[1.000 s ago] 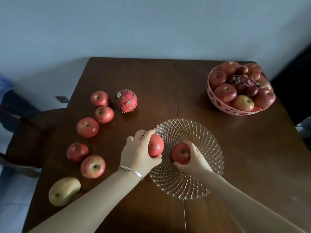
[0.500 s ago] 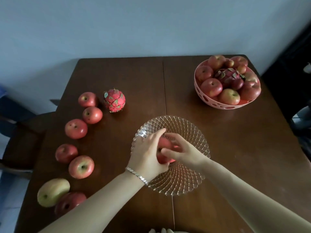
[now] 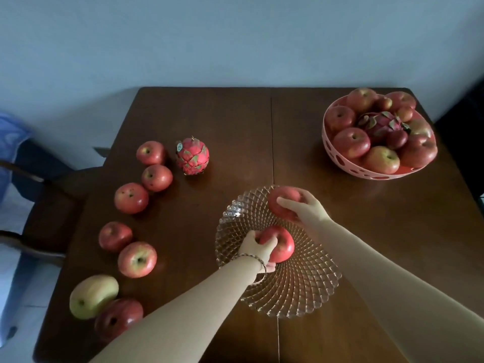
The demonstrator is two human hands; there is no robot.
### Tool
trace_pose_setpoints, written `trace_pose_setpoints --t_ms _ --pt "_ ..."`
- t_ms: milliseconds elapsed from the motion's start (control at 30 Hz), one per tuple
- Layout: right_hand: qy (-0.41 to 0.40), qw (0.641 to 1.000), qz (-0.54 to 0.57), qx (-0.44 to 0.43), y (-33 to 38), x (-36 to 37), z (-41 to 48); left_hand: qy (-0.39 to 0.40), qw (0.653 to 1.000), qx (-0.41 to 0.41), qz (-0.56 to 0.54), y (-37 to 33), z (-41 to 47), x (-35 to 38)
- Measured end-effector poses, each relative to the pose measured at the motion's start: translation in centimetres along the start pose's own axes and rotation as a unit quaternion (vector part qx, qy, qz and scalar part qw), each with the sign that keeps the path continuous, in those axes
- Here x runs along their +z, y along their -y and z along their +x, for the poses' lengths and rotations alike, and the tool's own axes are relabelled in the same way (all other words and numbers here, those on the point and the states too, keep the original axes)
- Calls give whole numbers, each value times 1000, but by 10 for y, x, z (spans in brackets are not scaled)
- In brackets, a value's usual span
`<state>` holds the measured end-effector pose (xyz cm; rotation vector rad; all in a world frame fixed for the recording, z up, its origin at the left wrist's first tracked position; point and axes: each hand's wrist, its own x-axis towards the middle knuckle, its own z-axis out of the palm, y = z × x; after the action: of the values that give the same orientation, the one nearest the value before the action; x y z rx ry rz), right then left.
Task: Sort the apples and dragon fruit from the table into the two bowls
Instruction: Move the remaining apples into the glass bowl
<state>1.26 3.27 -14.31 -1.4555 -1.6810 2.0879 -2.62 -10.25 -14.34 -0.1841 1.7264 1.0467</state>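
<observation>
Dark wood table [image 3: 340, 231] fills the view. Pink perforated bowl [image 3: 340, 161] sits far right, already heaped with apples plus 1 dragon fruit [image 3: 381, 124]. Clear cut-glass bowl [image 3: 301, 292] sits centre-near, holding only what the hands hold over it.

Loose fruit on the table's left side: 6 red apples in a curved row, from the farthest apple [image 3: 150, 152] to the nearest apple [image 3: 119, 317], 1 yellow-green fruit [image 3: 93, 294] touching that nearest one, and 1 loose dragon fruit [image 3: 192, 156] just beside the far end of the row.

Left hand [image 3: 258, 248] is clamped on an apple in the glass bowl's centre [image 3: 281, 243]. Right hand [image 3: 305, 208] is wrapped around a second apple [image 3: 281, 199] at the bowl's far rim.

Step looks like placing apples into the glass bowl. Next move likely: let go of both without them rolling over the shallow rim, then reach left for more. Round fruit on ribbed glass may slide.
</observation>
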Motion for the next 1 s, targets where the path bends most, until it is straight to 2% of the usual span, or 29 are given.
trace_pose_setpoints --t_ms 333,467,567,700,767,833,867,900,933,967,1000 --pt "-93 982 -130 -96 -20 18 -1 -64 993 96 3 9 10 7" --pt "-136 973 -137 -122 -21 20 -5 -73 988 132 31 10 12 10" --pt "-159 973 -144 -91 -26 18 -6 -68 990 124 2 11 12 10" --pt "-134 979 -145 -58 -29 21 -8 -47 997 65 -15 8 16 8" --pt "-125 977 -157 -68 -28 23 -11 -46 997 57 15 3 11 6" --pt "-122 975 -171 -67 -28 27 -17 -61 986 94 121 -1 2 -2" --pt "-123 973 -183 -71 -28 29 -21 -91 968 139 188 -3 -5 -10" --pt "-123 968 -204 -83 -29 32 -25 -138 935 210 249 -4 -13 -23" --pt "-119 960 -233 -102 -29 34 -30 -200 880 304 305 -4 -19 -41" --pt "-108 950 -267 -123 -30 36 -33 -264 807 384 363 -4 -22 -60" --pt "-95 938 -302 -141 -31 38 -35 -326 732 413 432 -3 -19 -82"
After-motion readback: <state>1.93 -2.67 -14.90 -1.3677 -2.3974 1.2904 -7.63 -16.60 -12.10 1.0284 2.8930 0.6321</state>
